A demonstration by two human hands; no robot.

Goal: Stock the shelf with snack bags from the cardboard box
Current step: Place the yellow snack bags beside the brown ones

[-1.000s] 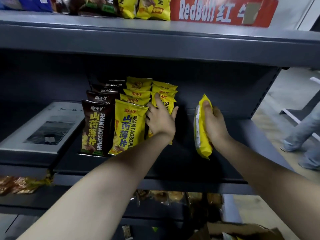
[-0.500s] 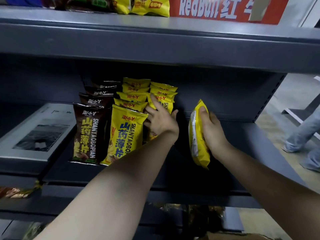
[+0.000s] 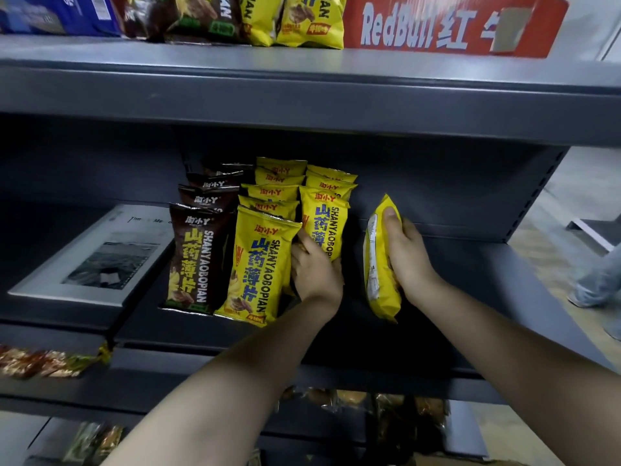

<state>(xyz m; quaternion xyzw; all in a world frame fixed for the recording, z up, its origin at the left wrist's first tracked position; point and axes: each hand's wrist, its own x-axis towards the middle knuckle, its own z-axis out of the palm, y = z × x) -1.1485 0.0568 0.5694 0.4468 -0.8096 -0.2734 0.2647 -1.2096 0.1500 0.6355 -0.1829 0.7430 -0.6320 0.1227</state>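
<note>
Lower now, the left hand (image 3: 316,270) has slid from the front bag's (image 3: 324,220) top to its base, fingers tucked between rows; gripping or pushing, I cannot tell. The right hand (image 3: 408,253) clamps a yellow snack bag (image 3: 381,280) edge-on over the shelf (image 3: 504,297), right of the rows. It is light, puffy and slick, so hold it by its sides.

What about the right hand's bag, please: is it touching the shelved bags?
Apart: the head view shows a dark gap between the held bag and the nearest shelved bag.
</note>
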